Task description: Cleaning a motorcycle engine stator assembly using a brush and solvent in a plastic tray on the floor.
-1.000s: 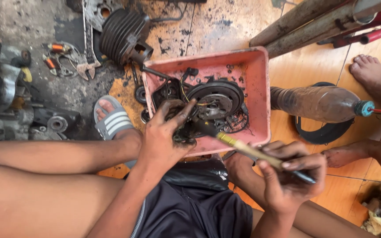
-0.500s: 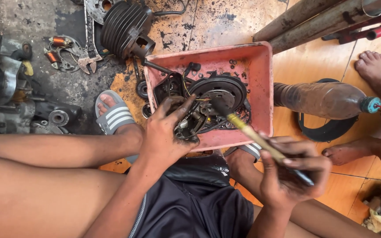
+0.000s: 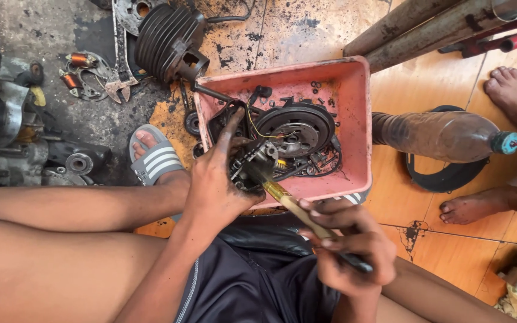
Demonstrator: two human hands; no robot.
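Observation:
My left hand [image 3: 219, 179], black with grease, grips a small dark engine part [image 3: 251, 167] over the near edge of a pink plastic tray [image 3: 354, 113]. My right hand [image 3: 351, 248] holds a brush with a yellowish handle [image 3: 291, 203], its tip pressed against that part. Inside the tray lie a round black flywheel-like disc [image 3: 294, 128], wires and several small greasy pieces.
A finned black cylinder [image 3: 169, 39] and a wrench [image 3: 119, 72] lie on the oily floor beyond the tray. Engine casings [image 3: 7, 119] sit at left. A brown plastic bottle [image 3: 444, 134] lies at right, near another person's bare feet [image 3: 513, 90]. My sandalled foot [image 3: 154, 158] rests beside the tray.
The view has shifted slightly. My right hand has drawn the brush closer in, its tip staying on the part in my left hand.

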